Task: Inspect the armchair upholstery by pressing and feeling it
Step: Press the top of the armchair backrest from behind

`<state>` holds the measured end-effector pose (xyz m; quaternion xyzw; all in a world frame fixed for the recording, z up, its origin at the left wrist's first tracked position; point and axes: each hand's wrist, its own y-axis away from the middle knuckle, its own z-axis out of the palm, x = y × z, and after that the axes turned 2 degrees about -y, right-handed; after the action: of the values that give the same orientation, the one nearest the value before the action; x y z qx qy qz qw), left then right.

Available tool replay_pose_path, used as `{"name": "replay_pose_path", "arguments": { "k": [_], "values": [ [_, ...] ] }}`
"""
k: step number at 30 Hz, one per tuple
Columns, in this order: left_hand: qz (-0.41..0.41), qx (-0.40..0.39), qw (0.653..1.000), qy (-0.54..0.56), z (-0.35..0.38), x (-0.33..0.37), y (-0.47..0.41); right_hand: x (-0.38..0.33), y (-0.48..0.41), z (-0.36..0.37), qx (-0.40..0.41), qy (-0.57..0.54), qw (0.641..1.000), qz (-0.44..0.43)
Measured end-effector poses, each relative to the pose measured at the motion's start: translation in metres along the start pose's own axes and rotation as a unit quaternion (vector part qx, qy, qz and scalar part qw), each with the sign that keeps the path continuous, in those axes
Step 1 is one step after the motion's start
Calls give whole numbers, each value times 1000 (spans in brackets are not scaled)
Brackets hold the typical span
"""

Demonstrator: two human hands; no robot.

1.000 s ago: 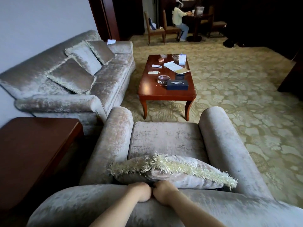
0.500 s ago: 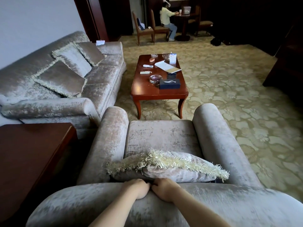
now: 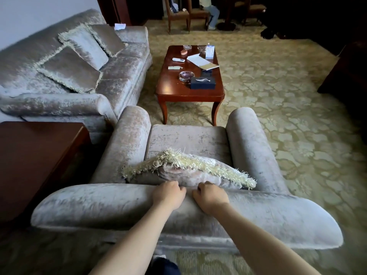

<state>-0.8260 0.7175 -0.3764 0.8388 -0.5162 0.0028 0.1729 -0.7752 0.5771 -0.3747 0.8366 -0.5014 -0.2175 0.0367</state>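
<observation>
Lower centre of the head view: grey-beige crushed-velvet armchair (image 3: 188, 141), seen from behind, its rolled back rail (image 3: 95, 205) spanning the lower frame, seat cushion and two rolled arms extending toward mid-frame. Item on seat: square velvet throw pillow with cream fringe (image 3: 186, 171), leaning against the inner face of the back. Left hand (image 3: 168, 194) rests on top of the back rail at centre, fingers curled over the front edge and pressing into the fabric, holding nothing. Right hand (image 3: 210, 197) just beside it, likewise curled and bearing down on the rail, nothing held. Change noted: half a second ago the two hands were touching knuckle to knuckle; a clear strip of velvet now shows between them, and the camera has tipped downward, bringing the floor behind the chair into the bottom of the frame. Judgement: the feel-test looks to be spreading outward along the rail from its centre, with the arms and seat yet to be pressed. Upper left: matching velvet sofa (image 3: 123, 72) with three fringed cushions. Upper centre: dark red wooden coffee table (image 3: 170, 90) carrying small items. Left edge: dark wooden side table (image 3: 35, 155). Floor: gold floral-patterned carpet (image 3: 278, 96). Top edge: a seated person, only partly in view.
</observation>
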Motion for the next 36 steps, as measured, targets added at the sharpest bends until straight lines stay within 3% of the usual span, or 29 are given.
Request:
{"name": "replay_pose_path", "arguments": {
  "k": [3, 8, 16, 23, 27, 31, 36],
  "values": [
    [17, 65, 998, -10, -1, 3, 16, 4, 10, 1, 52, -5, 999, -7],
    [34, 92, 995, -1, -1, 2, 17, 8, 15, 5, 91, -26, 995, 6],
    [70, 59, 996, 22, -4, -5, 21, 9, 33, 2, 82, 1, 997, 6],
    [26, 19, 999, -26, -8, 2, 16, 55, 59, -20, 79, 38, 996, -27],
    [-42, 54, 998, -11, 4, 70, 30, 109, 73, -51, 83, 80, 991, -72],
    [23, 83, 995, 47, 39, 192, 61, 178, 97, -95, 101, 89, 984, -113],
    [7, 102, 994, -31, 62, 261, 81, 263, 113, -151, 78, 103, 986, -104]
  ]
}}
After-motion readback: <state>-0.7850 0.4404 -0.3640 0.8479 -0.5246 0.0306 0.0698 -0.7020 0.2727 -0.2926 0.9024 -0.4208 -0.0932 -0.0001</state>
